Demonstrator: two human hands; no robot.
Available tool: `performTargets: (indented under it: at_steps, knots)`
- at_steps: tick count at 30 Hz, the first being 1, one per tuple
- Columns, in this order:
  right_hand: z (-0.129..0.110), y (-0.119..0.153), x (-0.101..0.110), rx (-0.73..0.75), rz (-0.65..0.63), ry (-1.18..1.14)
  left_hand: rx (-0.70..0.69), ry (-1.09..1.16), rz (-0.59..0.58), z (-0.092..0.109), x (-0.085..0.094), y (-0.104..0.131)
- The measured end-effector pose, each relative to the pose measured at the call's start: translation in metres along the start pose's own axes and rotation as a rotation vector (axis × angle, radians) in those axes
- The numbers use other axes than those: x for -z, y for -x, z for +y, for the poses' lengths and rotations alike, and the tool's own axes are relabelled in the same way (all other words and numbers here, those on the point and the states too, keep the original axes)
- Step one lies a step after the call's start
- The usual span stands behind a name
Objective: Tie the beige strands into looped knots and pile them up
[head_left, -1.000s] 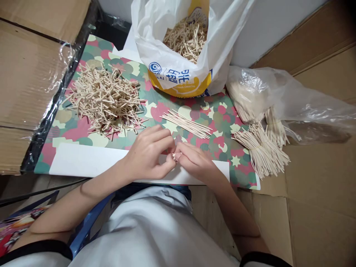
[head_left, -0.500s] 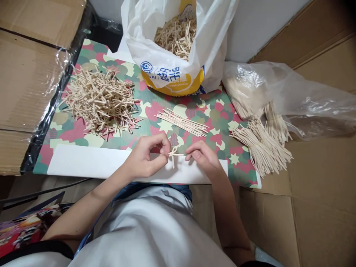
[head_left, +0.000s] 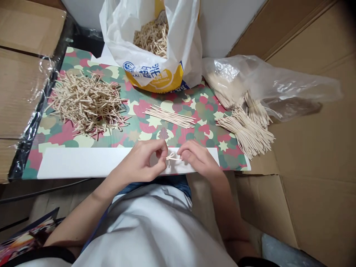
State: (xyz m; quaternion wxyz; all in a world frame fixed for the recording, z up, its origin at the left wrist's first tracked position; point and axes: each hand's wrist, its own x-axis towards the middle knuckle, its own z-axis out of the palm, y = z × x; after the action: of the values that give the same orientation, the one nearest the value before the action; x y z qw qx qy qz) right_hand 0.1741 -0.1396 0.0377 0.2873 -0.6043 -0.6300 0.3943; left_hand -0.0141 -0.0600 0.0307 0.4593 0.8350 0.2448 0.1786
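Observation:
My left hand (head_left: 147, 159) pinches one side of a small knotted pale strand (head_left: 172, 158) between thumb and forefinger. A narrow loop stands up from the knot and a short end hangs below it. My right hand (head_left: 198, 157) has its fingertips closed at the strand's right end, over the white strip at the table's near edge. Beyond my hands lies a loose row of straight pale strands (head_left: 169, 116). To the left is a heap of bent, looped strands (head_left: 89, 102).
A white plastic bag (head_left: 111, 40) with many short looped pieces stands at the back. On the right, tied bundles of strands (head_left: 250, 131) lie beside a clear plastic bag (head_left: 278, 78). Cardboard (head_left: 314, 148) covers the right side; wrapped cartons (head_left: 22, 92) stand left.
My right fingertips have come onto the strand's end, closer to my left hand. The strand has turned and its loop looks narrower. The view has shifted to the right.

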Motion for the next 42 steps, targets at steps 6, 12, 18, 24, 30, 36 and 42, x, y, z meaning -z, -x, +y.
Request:
performTargets:
  at_steps: [6, 12, 18, 24, 30, 36, 42]
  knots:
    - [-0.014, -0.01, -0.003, 0.238, -0.365, 0.121, -0.059, 0.082, -0.074, 0.008, 0.006, 0.016]
    - [-0.023, 0.002, -0.018, 0.242, -0.135, 0.002, -0.136, 0.111, -0.06, 0.008, 0.014, 0.03]
    - [-0.028, 0.006, -0.016, 0.324, -0.288, 0.037, -0.207, 0.204, -0.174, 0.013, 0.019, 0.029]
    - [-0.032, 0.005, -0.008, 0.382, -0.417, 0.012, -0.203, 0.344, -0.233, 0.013, 0.022, 0.026]
    - [-0.032, 0.006, -0.014, 0.447, -0.307, 0.091, -0.176, 0.319, -0.2, 0.013, 0.021, 0.026]
    - [-0.036, 0.006, -0.015, 0.515, -0.268, 0.161, -0.201, 0.305, -0.19, 0.012, 0.025, 0.025]
    - [-0.036, 0.009, -0.016, 0.557, -0.224, 0.144, -0.195, 0.342, -0.133, 0.016, 0.026, 0.027]
